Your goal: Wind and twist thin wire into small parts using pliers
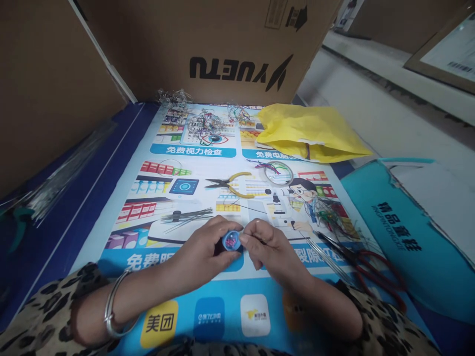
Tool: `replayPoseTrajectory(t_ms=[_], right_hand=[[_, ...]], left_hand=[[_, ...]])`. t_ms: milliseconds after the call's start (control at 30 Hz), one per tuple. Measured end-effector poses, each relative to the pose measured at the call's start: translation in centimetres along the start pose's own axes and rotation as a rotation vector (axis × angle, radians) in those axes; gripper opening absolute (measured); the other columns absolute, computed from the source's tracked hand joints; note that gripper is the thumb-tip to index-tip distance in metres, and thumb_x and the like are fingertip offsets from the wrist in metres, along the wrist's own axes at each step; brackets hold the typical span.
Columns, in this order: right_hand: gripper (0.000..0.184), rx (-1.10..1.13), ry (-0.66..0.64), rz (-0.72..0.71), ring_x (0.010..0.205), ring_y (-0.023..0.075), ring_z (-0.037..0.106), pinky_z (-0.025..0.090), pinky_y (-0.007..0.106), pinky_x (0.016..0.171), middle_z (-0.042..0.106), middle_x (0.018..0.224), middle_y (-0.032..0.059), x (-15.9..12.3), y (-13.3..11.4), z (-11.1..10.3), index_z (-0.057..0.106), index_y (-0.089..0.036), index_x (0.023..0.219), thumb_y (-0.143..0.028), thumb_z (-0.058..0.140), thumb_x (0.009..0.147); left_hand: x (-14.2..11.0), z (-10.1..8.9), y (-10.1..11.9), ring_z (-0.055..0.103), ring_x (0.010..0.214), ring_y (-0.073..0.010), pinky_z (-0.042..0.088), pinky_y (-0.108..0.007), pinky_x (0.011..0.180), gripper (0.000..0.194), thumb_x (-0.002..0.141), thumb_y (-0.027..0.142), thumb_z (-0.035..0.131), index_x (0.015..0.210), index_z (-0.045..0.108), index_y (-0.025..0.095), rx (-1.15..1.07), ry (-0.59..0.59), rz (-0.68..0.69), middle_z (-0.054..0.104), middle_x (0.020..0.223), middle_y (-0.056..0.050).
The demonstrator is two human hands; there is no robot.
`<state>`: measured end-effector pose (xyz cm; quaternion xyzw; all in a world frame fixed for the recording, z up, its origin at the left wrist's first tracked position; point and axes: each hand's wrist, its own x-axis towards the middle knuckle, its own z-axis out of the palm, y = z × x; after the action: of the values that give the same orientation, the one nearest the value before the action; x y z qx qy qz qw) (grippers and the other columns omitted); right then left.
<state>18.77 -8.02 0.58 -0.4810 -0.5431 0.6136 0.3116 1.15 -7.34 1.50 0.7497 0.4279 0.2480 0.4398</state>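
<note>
My left hand (211, 244) is closed around a small blue cup (225, 243), its thumb and fingers on either side of the rim. Small pink beads (232, 241) lie inside the cup. At the cup's right edge, my right hand (264, 242) pinches thumb and forefinger together; whatever is between the fingertips is too small to make out. Beyond the hands lie pliers (230, 185) with yellow handles, jaws pointing left. A bunch of thin dark wires (189, 216) rests just past my left hand.
Red-handled scissors (365, 264) and straight wires (326, 254) lie at right, near tangled coloured wires (330, 217). A clear ring (278, 173), yellow bag (308, 128) and wire tangles (206, 123) are farther back. A cardboard box (208, 34) stands behind; a teal box (401, 222) sits right.
</note>
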Motion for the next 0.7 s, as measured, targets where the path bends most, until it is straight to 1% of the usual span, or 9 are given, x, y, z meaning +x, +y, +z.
replayPoseTrajectory(t_ms=[100,200,233,300,367,433,500,600,700], right_hand=[[0.022,0.276,-0.109,0.031,0.036,0.0054,0.036,0.026,0.019,0.041,0.042,0.04,-0.0089,0.22,0.01,-0.25,0.046,-0.018,0.071,-0.035,0.055,0.082],[0.021,0.499,-0.215,0.056,0.036,0.0042,0.037,0.023,0.019,0.04,0.04,0.045,-0.009,0.37,0.14,-0.4,0.046,-0.018,0.071,-0.033,0.057,0.082],[0.021,0.552,-0.24,0.064,0.037,0.0041,0.037,0.024,0.019,0.04,0.04,0.046,-0.0089,0.41,0.19,-0.44,0.046,-0.018,0.071,-0.032,0.057,0.082],[0.019,0.628,-0.265,0.074,0.038,0.0042,0.037,0.025,0.019,0.041,0.039,0.048,-0.0087,0.49,0.29,-0.49,0.046,-0.018,0.073,-0.031,0.056,0.083],[0.017,0.669,-0.271,0.068,0.039,0.0044,0.038,0.027,0.019,0.041,0.038,0.049,-0.0087,0.55,0.39,-0.52,0.047,-0.018,0.075,-0.03,0.055,0.084],[0.016,0.683,-0.271,0.063,0.039,0.0043,0.038,0.027,0.019,0.041,0.038,0.05,-0.0086,0.59,0.48,-0.52,0.047,-0.018,0.075,-0.029,0.054,0.085],[0.017,0.67,-0.267,0.069,0.039,0.0041,0.039,0.026,0.019,0.041,0.039,0.05,-0.0085,0.58,0.54,-0.48,0.047,-0.017,0.075,-0.029,0.054,0.085],[0.018,0.618,-0.263,0.078,0.04,0.0041,0.041,0.027,0.019,0.042,0.04,0.05,-0.0084,0.55,0.53,-0.37,0.047,-0.017,0.074,-0.03,0.056,0.084],[0.021,0.575,-0.262,0.079,0.039,0.0043,0.043,0.028,0.019,0.041,0.041,0.048,-0.009,0.57,0.5,-0.28,0.047,-0.017,0.072,-0.032,0.059,0.082]], left_hand=[[-0.04,0.02,0.17,0.052,0.094,-0.0159,0.042,-0.03,0.083,0.03,0.076,0.015,0.056,0.105,0.054,0.023,-0.081,-0.021,-0.038,0.056,0.097,-0.001],[-0.18,0.13,0.2,0.052,0.094,-0.0166,0.043,-0.03,0.081,0.032,0.075,0.016,0.056,0.106,0.053,0.022,-0.194,-0.013,-0.097,0.056,0.101,-0.002],[-0.24,0.19,0.17,0.053,0.09,-0.0161,0.044,-0.029,0.077,0.034,0.075,0.017,0.055,0.108,0.051,0.022,-0.236,-0.004,-0.128,0.056,0.1,-0.003],[-0.36,0.26,0.09,0.053,0.074,-0.0132,0.044,-0.025,0.063,0.037,0.077,0.021,0.054,0.113,0.047,0.022,-0.327,-0.007,-0.205,0.056,0.087,-0.001],[-0.48,0.26,0.02,0.047,0.057,-0.0099,0.039,-0.022,0.051,0.039,0.079,0.026,0.053,0.117,0.042,0.022,-0.412,-0.035,-0.266,0.05,0.071,0.003],[-0.59,0.16,0.02,0.043,0.051,-0.0085,0.035,-0.02,0.046,0.038,0.081,0.03,0.052,0.117,0.041,0.024,-0.455,-0.051,-0.285,0.046,0.066,0.005],[-0.68,-0.02,0.13,0.043,0.051,-0.0082,0.034,-0.02,0.046,0.034,0.082,0.034,0.051,0.113,0.043,0.024,-0.429,-0.025,-0.276,0.045,0.064,0.005],[-0.71,-0.35,0.48,0.043,0.052,-0.0083,0.035,-0.02,0.047,0.025,0.083,0.035,0.051,0.105,0.049,0.023,-0.315,0.043,-0.219,0.047,0.064,0.005],[-0.6,-0.6,0.81,0.048,0.063,-0.0099,0.039,-0.022,0.056,0.016,0.083,0.032,0.051,0.094,0.056,0.02,-0.214,0.093,-0.121,0.053,0.074,0.001]])
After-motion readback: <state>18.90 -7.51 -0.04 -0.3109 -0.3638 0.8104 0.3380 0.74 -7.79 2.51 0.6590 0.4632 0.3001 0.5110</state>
